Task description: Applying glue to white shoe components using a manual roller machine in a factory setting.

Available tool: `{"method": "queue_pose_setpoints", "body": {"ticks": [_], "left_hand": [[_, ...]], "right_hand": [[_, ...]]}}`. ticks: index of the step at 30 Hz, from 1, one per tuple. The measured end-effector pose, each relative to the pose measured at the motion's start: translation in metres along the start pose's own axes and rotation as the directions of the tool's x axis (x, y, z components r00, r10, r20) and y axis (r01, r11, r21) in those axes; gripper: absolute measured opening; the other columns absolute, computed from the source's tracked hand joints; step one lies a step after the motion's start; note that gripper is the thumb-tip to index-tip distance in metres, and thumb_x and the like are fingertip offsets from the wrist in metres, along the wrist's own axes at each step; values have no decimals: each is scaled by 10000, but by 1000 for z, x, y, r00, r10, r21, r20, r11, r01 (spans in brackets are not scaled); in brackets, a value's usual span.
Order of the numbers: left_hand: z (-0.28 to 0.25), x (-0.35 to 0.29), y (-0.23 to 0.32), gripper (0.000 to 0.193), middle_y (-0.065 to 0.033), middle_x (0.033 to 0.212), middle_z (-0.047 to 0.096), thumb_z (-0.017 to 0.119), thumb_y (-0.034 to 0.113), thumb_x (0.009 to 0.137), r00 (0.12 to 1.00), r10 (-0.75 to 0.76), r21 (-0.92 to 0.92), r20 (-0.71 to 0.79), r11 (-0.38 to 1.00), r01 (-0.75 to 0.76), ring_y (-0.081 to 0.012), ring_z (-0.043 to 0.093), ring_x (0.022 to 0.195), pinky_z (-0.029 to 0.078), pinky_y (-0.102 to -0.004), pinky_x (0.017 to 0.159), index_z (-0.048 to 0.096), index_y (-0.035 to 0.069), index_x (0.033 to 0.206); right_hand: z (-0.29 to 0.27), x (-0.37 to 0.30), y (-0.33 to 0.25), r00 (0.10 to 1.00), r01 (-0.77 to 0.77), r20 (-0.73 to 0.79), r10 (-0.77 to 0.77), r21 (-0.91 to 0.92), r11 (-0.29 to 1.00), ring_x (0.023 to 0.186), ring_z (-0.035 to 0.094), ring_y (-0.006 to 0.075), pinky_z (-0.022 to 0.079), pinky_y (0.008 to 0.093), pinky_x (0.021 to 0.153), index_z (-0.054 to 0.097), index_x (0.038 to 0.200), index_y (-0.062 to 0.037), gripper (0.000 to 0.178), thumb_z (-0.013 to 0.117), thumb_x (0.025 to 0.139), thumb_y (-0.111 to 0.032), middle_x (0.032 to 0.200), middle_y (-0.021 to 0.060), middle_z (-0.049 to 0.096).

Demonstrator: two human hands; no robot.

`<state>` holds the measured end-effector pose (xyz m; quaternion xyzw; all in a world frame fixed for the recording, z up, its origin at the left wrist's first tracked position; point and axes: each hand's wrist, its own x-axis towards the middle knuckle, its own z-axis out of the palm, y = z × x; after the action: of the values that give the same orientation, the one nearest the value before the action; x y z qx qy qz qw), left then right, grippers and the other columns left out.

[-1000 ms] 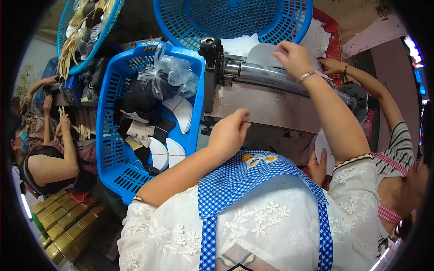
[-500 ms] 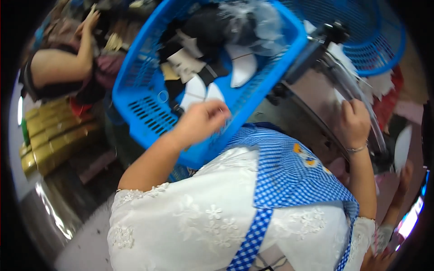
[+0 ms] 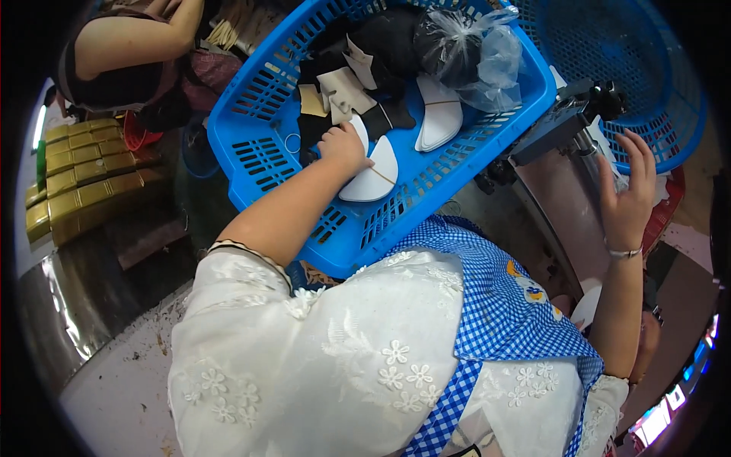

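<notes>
The left hand (image 3: 346, 148) that I watch over my feed reaches into the blue basket (image 3: 409, 156), its fingers bent over one stack of white half-moon pieces (image 3: 360, 131) and its thumb lying by a second white stack (image 3: 375, 171); I can't tell whether it is pinching anything, since the back of the hand hides the grip. Both stacks lie in the near part of the basket, side by side, so fingers closing there could catch the wrong edge or nudge the neighbour askew. A thin band (image 3: 382, 176) crosses the second stack; I'd judge that a tug on a single layer could fan the pieces out from under it. Just beyond, beige scraps (image 3: 343, 91) and black pieces (image 3: 396, 114) crowd close, and a careless lift might drag one along. A third white stack (image 3: 440, 114) lies apart, near the clear plastic bag (image 3: 495, 68), which could snag it. Farther out, the right hand (image 3: 630, 186) is empty, fingers spread, near the metal roller (image 3: 586, 148); with attention on the basket, I'd worry about fingertips or the bracelet (image 3: 624, 252) straying against the roller, should it be turning, which I can't tell.
</notes>
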<state>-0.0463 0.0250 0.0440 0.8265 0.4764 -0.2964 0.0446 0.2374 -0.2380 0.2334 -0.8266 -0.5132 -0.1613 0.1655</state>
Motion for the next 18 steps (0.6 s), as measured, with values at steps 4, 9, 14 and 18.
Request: {"method": "queue_pose_setpoints", "body": {"ticks": [4, 9, 14, 18], "left_hand": [[-17, 14, -30, 775, -182, 1203, 525, 745, 357, 648, 952, 153, -184, 267, 977, -106, -339, 537, 1089, 449, -420, 907, 411, -16, 1239], [-46, -17, -70, 823, -225, 1208, 519, 607, 296, 630, 838, 486, -917, 246, 397, 39, -337, 540, 1056, 441, -425, 893, 350, 66, 1377], [-102, -76, -58, 691, -171, 1092, 608, 639, 262, 610, 672, 737, -983, 74, 166, -73, -289, 594, 978, 461, -420, 880, 520, 47, 1256], [-102, -141, 3, 460, -78, 967, 653, 666, 347, 809, 416, 909, -996, -23, 16, -90, -139, 610, 833, 477, -260, 739, 617, 6, 1112]], "right_hand": [[-16, -11, -24, 999, 49, -18, -47, 130, 990, 1058, 560, 298, 453, 357, 892, 591, 1102, -19, 333, 679, 796, -120, 1168, 150, 558], [-33, -37, -46, 999, -30, 24, 22, 394, 919, 1029, 580, 268, 480, 339, 860, 580, 1119, -21, 347, 675, 794, -97, 1173, 140, 555], [-31, -36, -110, 978, 50, 138, -154, 563, 825, 1039, 556, 299, 478, 378, 855, 517, 1205, -33, 557, 747, 728, -206, 1182, 158, 539], [-10, -45, -133, 840, -157, 458, -292, 719, 677, 936, 595, 260, 506, 348, 788, 503, 1196, -17, 561, 744, 745, -249, 1068, 158, 581]]}}
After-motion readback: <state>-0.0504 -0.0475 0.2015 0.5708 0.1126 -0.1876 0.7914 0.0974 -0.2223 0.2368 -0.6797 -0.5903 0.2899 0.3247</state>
